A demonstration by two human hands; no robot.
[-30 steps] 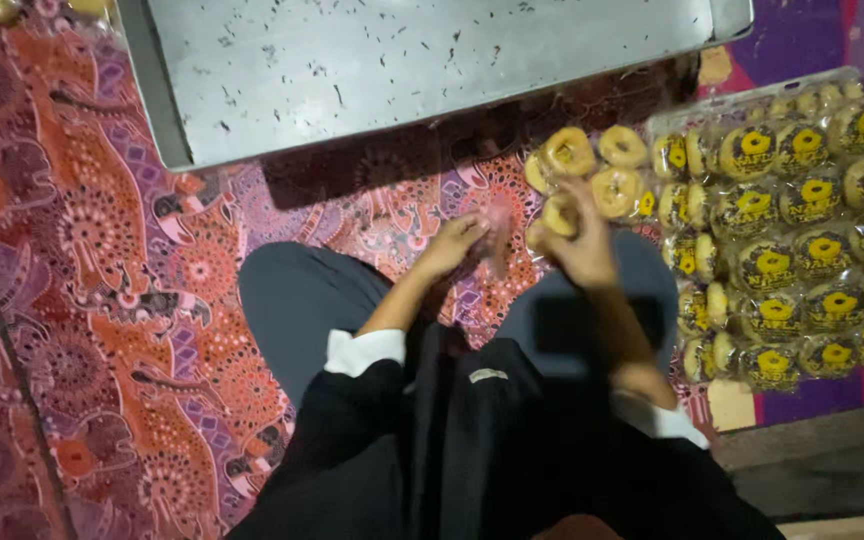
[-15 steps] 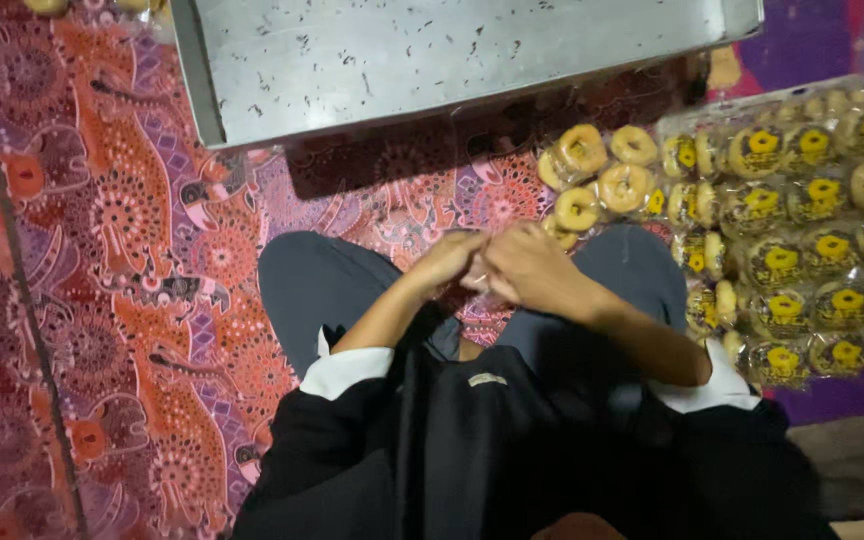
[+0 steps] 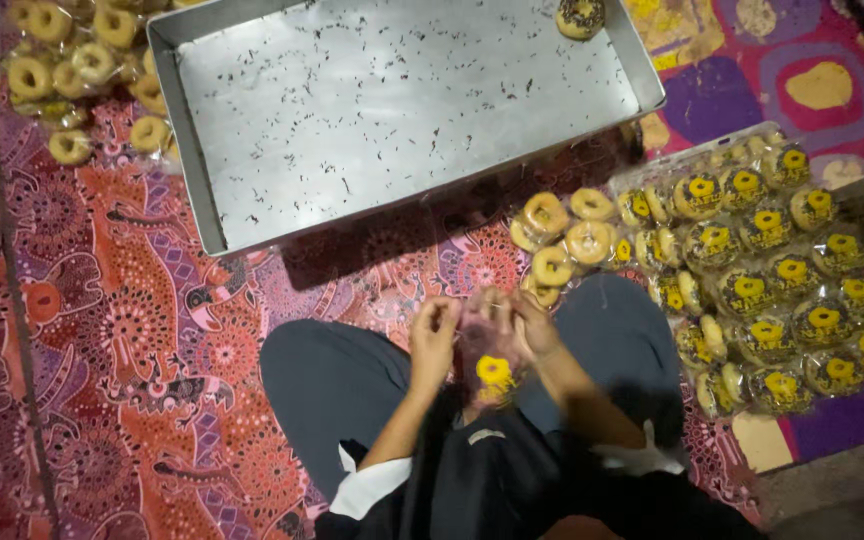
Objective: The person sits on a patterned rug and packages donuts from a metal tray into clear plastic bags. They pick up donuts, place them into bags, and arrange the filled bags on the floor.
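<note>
Hands (image 3: 482, 335) over patterned mat (image 3: 132, 330) w/ metal tray (image 3: 402, 100), wrapped rings (image 3: 772, 270).

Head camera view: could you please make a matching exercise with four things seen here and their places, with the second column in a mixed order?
Things:
1. metal tray
2. single sprinkled donut
3. pile of bagged donuts with yellow stickers
4. clear bag with yellow sticker

Places:
A. between the left hand and the right hand, over the lap
B. in the tray's far right corner
C. on the mat in front of the knees
D. on the mat at the person's right

Pairs: 1-C, 2-B, 3-D, 4-A
</note>
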